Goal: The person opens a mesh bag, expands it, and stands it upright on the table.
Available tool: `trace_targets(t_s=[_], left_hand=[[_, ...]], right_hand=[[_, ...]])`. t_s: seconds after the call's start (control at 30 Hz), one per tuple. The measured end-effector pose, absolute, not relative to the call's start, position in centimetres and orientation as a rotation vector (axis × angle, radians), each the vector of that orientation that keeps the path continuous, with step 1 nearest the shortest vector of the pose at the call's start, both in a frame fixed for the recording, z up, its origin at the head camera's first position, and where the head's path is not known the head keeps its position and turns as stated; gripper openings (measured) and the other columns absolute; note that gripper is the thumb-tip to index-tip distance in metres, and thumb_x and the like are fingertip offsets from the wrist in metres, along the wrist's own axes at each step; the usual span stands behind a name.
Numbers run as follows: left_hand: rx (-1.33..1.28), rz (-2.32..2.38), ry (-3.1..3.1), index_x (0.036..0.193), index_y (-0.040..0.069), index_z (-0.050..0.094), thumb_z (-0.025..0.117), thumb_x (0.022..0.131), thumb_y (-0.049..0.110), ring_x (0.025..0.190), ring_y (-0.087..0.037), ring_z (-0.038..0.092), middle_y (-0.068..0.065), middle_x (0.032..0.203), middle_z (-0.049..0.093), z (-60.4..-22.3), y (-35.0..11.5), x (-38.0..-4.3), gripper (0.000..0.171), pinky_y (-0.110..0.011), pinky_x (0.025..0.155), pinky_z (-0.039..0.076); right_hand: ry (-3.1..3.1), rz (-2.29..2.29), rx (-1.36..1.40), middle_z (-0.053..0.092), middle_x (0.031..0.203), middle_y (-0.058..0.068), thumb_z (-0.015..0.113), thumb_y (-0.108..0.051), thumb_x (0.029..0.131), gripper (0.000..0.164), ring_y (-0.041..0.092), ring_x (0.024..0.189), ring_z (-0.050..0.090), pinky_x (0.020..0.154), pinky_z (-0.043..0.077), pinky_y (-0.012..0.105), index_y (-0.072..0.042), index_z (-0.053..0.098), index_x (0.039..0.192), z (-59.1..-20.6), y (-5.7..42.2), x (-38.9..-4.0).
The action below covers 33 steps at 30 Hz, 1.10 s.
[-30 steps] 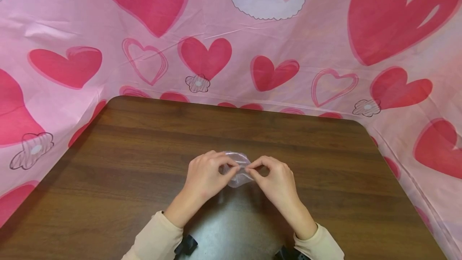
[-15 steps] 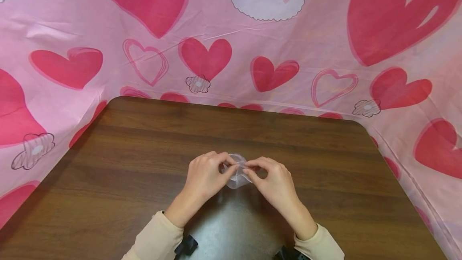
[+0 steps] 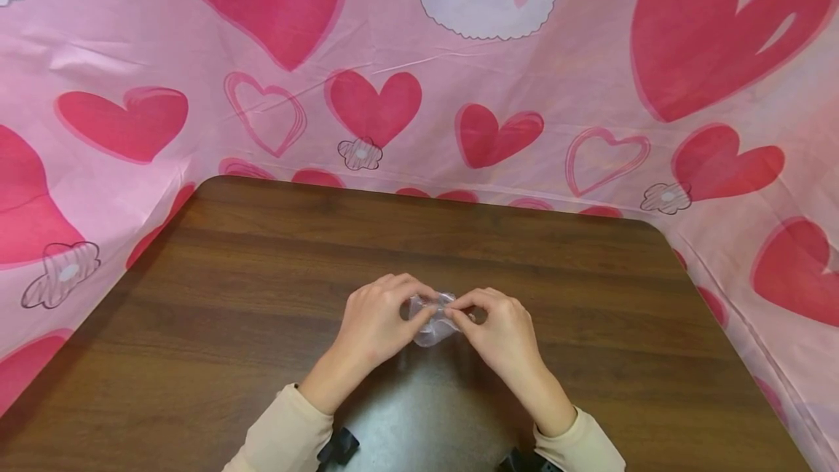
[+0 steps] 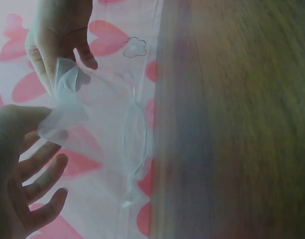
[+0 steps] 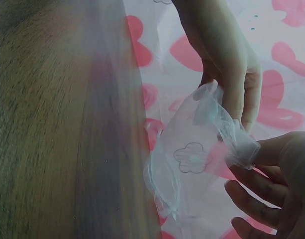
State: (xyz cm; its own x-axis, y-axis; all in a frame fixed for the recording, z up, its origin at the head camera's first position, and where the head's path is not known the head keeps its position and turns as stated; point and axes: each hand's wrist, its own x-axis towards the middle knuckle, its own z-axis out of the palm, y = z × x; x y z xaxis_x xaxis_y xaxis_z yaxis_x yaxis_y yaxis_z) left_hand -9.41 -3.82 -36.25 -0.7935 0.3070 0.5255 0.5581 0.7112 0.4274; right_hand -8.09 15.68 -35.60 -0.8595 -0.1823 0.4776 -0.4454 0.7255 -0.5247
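Observation:
A small, thin, see-through bag (image 3: 429,333) hangs between both hands, above the tabletop. My left hand (image 3: 376,319) pinches its gathered upper edge between thumb and index finger. On the other side, my right hand (image 3: 501,326) pinches the same edge, close to the left fingertips. In the left wrist view, the bag (image 4: 67,117) is bunched at the pinched edge and widens downward to a rounded, looped end. The right wrist view shows a mesh-like texture on the bag (image 5: 212,117) near the fingers. The other fingers of my right hand (image 5: 286,189) are loosely spread.
A dark brown wooden table (image 3: 262,261) extends around the hands. Pink cloth with red hearts (image 3: 373,104) hangs behind the table and along its sides. Black straps (image 3: 339,447) show by the cream sleeves (image 3: 285,432) at the wrists.
Both hands stay nearly in place, with small finger shifts along the bag's edge. The bag's far part has drawn in and bunched up, and its outline sits slightly nearer the person.

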Motion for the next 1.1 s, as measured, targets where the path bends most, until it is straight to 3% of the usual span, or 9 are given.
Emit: trace_targets(t_s=[0.23, 0.4, 0.6, 0.87, 1.1], left_hand=[[-0.741, -0.781, -2.49, 0.089, 0.029, 0.08, 0.084, 0.08, 0.03, 0.065, -0.002, 0.052, 0.019, 0.08, 0.069, -36.24, -3.73, -9.41, 0.01, -0.019, 0.053, 0.039], [-0.694, -0.76, -2.521, 0.082, 0.03, 0.078, 0.086, 0.078, 0.03, 0.064, -0.001, 0.052, 0.02, 0.076, 0.067, -36.25, -3.74, -9.36, 0.009, -0.019, 0.054, 0.04], [-0.547, -0.76, -2.536, 0.081, 0.03, 0.075, 0.084, 0.078, 0.027, 0.06, -0.002, 0.052, 0.017, 0.067, 0.061, -36.29, -3.81, -9.39, 0.01, -0.023, 0.053, 0.04], [-0.43, -0.821, -2.523, 0.083, 0.028, 0.07, 0.081, 0.082, 0.027, 0.057, -0.002, 0.049, 0.017, 0.064, 0.058, -36.16, -3.82, -9.39, 0.011, -0.025, 0.053, 0.039], [-0.416, -0.922, -2.498, 0.085, 0.027, 0.068, 0.08, 0.083, 0.026, 0.06, 0.002, 0.051, 0.021, 0.07, 0.065, -35.94, -3.69, -9.32, 0.012, -0.026, 0.055, 0.04]], right_hand=[[-2.559, 0.938, 0.483, 0.068, 0.076, -0.008, 0.088, -0.013, 0.074, 0.015, 0.01, 0.06, 0.055, 0.054, 0.042, 0.026, -0.021, 0.076, 0.078, -35.51, 15.61, -7.98], [-2.566, 0.969, 0.482, 0.067, 0.076, -0.012, 0.088, -0.013, 0.074, 0.017, 0.015, 0.064, 0.06, 0.056, 0.044, 0.026, -0.021, 0.074, 0.079, -35.43, 15.48, -7.9], [-2.529, 1.01, 0.491, 0.066, 0.078, -0.012, 0.087, -0.017, 0.077, 0.016, 0.011, 0.07, 0.063, 0.062, 0.05, 0.029, -0.017, 0.077, 0.089, -35.43, 15.36, -7.91], [-2.507, 1.069, 0.459, 0.068, 0.084, -0.01, 0.088, -0.023, 0.075, 0.038, 0.006, 0.075, 0.064, 0.068, 0.053, 0.032, -0.015, 0.075, 0.11, -35.2, 15.26, -7.76], [-2.491, 1.06, 0.393, 0.069, 0.085, -0.005, 0.09, -0.022, 0.073, 0.04, 0.008, 0.076, 0.064, 0.068, 0.054, 0.038, -0.014, 0.075, 0.109, -35.05, 15.3, -7.86]])
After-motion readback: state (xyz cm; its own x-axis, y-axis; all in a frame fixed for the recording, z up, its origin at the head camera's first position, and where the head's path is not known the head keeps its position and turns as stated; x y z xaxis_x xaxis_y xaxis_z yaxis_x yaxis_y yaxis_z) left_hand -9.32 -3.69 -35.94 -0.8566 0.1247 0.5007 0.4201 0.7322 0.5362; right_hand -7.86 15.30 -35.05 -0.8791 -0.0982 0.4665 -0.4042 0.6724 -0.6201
